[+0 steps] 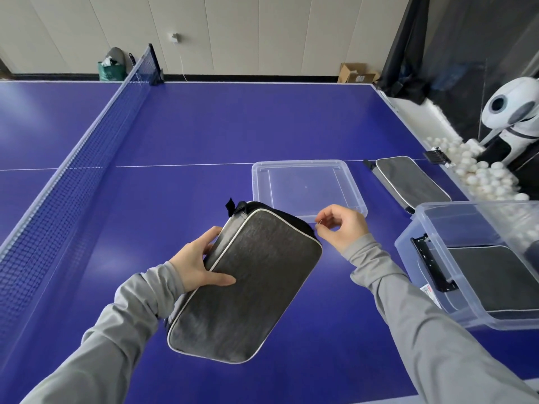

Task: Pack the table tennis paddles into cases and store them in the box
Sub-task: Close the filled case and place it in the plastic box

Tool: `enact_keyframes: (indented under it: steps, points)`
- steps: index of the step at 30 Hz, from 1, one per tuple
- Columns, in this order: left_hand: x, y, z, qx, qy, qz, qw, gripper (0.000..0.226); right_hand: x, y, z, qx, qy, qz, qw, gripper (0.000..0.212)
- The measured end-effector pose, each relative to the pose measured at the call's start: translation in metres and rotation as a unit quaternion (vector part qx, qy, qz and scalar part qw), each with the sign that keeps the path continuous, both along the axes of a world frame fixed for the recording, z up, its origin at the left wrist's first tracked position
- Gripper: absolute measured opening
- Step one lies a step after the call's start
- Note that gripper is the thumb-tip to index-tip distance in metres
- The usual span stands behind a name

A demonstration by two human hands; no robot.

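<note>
A grey paddle case (248, 284) with white piping is held tilted above the blue table (204, 135). My left hand (201, 263) grips its left edge, thumb lying on the top face. My right hand (342, 227) pinches the small zipper pull at the case's far right corner. No paddle is visible; the inside of the case is hidden. A second grey case (411, 182) lies flat on the table at the right. A clear plastic box (408, 246) stands at the right edge, with another grey case (495, 278) lying inside it.
The box's clear lid (256, 182) lies upside down on the table just beyond my hands. The net (73, 158) crosses the table on the left. A white ball-feeding machine (513, 112) and a pile of white balls (478, 173) sit off the table's right side.
</note>
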State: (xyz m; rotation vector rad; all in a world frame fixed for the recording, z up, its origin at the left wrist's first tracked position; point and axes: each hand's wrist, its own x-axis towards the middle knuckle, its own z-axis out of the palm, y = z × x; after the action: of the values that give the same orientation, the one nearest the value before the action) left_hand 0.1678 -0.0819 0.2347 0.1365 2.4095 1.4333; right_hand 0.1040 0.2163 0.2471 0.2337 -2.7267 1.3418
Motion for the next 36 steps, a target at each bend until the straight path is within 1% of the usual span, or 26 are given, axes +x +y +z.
enact_keyframes:
  steps: [3,7,12,18,21,25,28,32,36]
  points:
    - [-0.003,0.0,0.005,-0.024,0.007,-0.014,1.0,0.069,0.002,-0.004,0.002,0.008,0.011,0.002,1.0,0.011]
    - [-0.006,0.007,0.01,-0.098,0.019,-0.064,0.993,0.063,0.007,-0.015,0.006,0.014,0.028,0.022,0.999,0.011]
    - [-0.01,0.021,0.012,-0.157,0.02,-0.109,0.981,0.064,0.012,-0.028,0.013,-0.013,0.058,0.032,0.998,0.013]
    - [-0.013,0.03,0.01,-0.181,0.01,-0.131,0.975,0.069,0.016,-0.029,0.014,-0.01,0.074,0.037,0.997,0.013]
    - [-0.017,0.034,0.009,-0.209,0.007,-0.153,0.966,0.07,0.019,-0.031,0.015,0.008,0.091,0.051,0.995,0.013]
    - [-0.02,0.039,0.004,-0.237,-0.004,-0.173,0.956,0.071,0.022,-0.042,0.016,0.055,0.135,0.111,0.983,0.016]
    - [-0.018,0.038,-0.002,-0.212,-0.006,-0.159,0.964,0.068,0.02,-0.042,0.012,0.085,0.154,0.133,0.975,0.014]
    - [-0.012,0.034,-0.011,-0.129,-0.015,-0.102,0.986,0.063,0.016,-0.036,0.008,0.039,0.139,0.104,0.984,0.011]
    - [-0.002,0.028,-0.023,0.002,-0.034,0.019,0.999,0.071,0.022,-0.029,-0.004,-0.009,0.101,0.046,0.994,0.029]
